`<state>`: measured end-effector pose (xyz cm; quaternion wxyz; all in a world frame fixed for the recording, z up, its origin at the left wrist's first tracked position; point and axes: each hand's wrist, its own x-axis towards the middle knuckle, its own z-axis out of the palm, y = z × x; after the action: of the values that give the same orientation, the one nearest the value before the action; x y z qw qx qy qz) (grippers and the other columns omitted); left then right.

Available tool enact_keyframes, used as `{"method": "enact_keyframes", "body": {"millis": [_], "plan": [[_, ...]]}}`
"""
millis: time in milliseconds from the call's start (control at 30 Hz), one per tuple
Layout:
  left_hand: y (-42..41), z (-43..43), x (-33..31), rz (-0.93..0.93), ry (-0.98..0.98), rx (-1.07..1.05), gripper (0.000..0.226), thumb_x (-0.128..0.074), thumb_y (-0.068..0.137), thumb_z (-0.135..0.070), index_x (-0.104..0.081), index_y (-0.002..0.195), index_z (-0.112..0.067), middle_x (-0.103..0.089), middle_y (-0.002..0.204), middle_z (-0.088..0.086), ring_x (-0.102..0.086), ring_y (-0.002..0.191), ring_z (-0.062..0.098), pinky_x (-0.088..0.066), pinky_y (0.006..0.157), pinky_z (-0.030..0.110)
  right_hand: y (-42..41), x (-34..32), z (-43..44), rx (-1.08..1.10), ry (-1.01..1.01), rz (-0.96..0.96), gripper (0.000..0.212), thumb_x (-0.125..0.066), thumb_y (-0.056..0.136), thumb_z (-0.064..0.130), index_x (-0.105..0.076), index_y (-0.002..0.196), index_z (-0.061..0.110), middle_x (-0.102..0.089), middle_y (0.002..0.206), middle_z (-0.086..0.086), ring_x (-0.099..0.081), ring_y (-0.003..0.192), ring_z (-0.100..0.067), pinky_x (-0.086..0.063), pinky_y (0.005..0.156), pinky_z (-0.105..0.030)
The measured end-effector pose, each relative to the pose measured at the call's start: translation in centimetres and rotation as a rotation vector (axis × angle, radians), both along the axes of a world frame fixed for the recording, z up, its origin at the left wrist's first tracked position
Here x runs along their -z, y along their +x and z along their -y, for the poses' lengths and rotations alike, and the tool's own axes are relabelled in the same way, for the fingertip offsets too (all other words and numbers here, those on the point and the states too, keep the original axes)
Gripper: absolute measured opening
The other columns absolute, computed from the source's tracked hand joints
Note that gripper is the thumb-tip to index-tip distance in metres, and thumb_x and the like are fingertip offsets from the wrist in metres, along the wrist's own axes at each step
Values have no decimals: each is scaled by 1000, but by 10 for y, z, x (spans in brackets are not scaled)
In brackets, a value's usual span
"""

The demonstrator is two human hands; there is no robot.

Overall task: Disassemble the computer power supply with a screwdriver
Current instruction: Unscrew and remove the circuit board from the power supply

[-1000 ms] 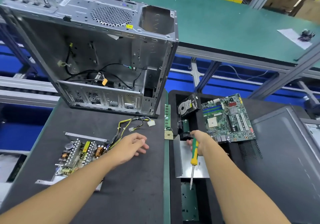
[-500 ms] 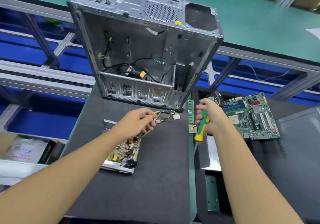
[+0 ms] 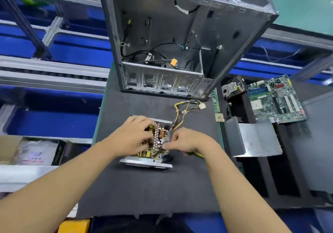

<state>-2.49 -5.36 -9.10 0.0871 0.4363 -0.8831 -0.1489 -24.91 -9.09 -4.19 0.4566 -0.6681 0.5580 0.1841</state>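
Bright even light, motion-blurred, wide-angle distortion.

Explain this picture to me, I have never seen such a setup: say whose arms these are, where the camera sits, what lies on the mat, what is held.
No machine here: a person works bare-handed, and the one camera sits on their head, looking down. On the black mat lies an opened power supply, its parts bare, cables trailing off. The left hand holds it steady; the right hand picks at its parts, a yellow-green screwdriver tucked under the palm. Behind stands an emptied computer case; to the right lie a motherboard and a metal cover.
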Motion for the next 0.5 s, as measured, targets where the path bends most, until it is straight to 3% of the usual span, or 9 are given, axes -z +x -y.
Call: {"method": "enact_keyframes", "body": {"millis": [67, 133, 267, 367, 433, 500], "plan": [[4, -4, 7, -73, -16, -53, 15, -76, 80, -30, -70, 94, -30, -55, 131, -4, -47, 127, 20, -39, 103, 45, 6, 12, -10, -41, 94, -111, 52, -65, 82, 63, -50, 65, 16, -59, 47, 4, -54, 43, -15, -41, 53, -24], [8, -8, 12, -165, -30, -139, 15, -74, 82, -27, -69, 96, -28, -53, 131, -2, -46, 126, 22, -40, 101, 47, 11, 22, -17, 22, 165, -83, 48, -68, 82, 58, -50, 61, 19, -55, 39, 8, -50, 36, -11, -39, 46, -19], [12, -14, 23, -307, -2, -431, 29, -72, 85, -19, -62, 112, -24, -42, 141, 2, -37, 132, 23, -31, 105, 46, 15, 37, -22, -14, 94, -142, 27, -71, 81, 36, -58, 79, 12, -62, 59, -5, -53, 50, -16, -39, 53, -22], [10, -15, 24, -490, 154, -551, 23, -61, 94, -10, -62, 110, -26, -49, 130, -10, -46, 124, 10, -32, 108, 34, 9, 43, -12, -27, 58, -159, 29, -70, 78, 27, -66, 96, 4, -62, 75, -8, -53, 59, -22, -44, 61, -26], [10, -12, 21, -599, 216, -614, 28, -53, 96, -1, -66, 98, -26, -56, 112, -13, -57, 106, 5, -40, 96, 18, 7, 45, -6, -76, 12, -212, 29, -70, 77, 28, -68, 96, 7, -65, 80, -7, -55, 67, -24, -49, 67, -29], [15, -7, 17, -654, 260, -626, 37, -51, 95, 5, -69, 89, -27, -60, 101, -13, -64, 91, 3, -42, 80, 7, 3, 48, -1, -73, 5, -243, 22, -69, 75, 28, -63, 83, 8, -63, 73, -7, -55, 63, -25, -47, 63, -28]]}}
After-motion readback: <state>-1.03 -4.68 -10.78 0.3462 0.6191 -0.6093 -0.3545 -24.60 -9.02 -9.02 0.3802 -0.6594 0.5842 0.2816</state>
